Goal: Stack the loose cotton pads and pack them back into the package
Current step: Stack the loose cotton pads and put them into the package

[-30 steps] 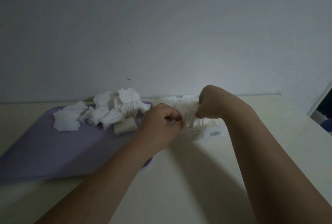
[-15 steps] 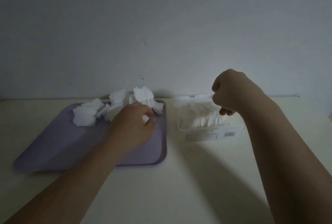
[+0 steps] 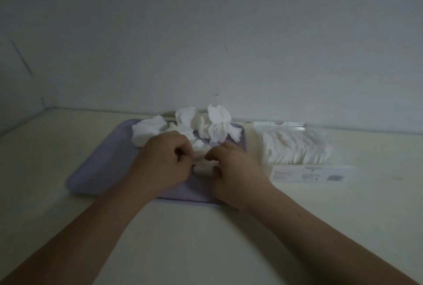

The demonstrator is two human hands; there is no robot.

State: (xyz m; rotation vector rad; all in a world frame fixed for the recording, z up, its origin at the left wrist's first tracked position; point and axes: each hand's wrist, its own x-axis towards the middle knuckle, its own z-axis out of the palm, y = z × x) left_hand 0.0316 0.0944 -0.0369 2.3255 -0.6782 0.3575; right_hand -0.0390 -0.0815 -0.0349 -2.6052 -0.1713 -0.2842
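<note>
At the far left of the frame a cream table (image 3: pixel 206 239) runs back to a plain grey wall (image 3: pixel 206 33). A lilac tray (image 3: pixel 98 170) lies flat on the table, left of centre, with its long side toward the camera.

Along the tray's far edge, just above the middle of the frame, the loose cotton pads (image 3: pixel 215 124) sit in a crumpled white heap. Some lie flat and some stand on edge, and the heap spreads from the tray's back left corner to its back right corner.

In front of the heap, the left hand (image 3: pixel 160 161) comes in from the lower left and is over the tray's centre. Its fingers are curled in and its thumb is tucked toward them, pinching the left end of a small stack of pads (image 3: pixel 202 167). The stack is low over the tray surface (whether it touches the tray cannot be told in this dim light).

The right hand (image 3: pixel 235 170) comes in from the lower right and meets the stack from the other side. Its fingers are bent over the top and its thumb is underneath, so it grips the right end. The two hands are close together, with only the stack between them.

On the table right of the tray, close to its right rim, the package (image 3: pixel 309 173) lies open at the top. A row of white pads (image 3: pixel 295 147) stands packed inside it. Its printed label faces the camera.
</note>
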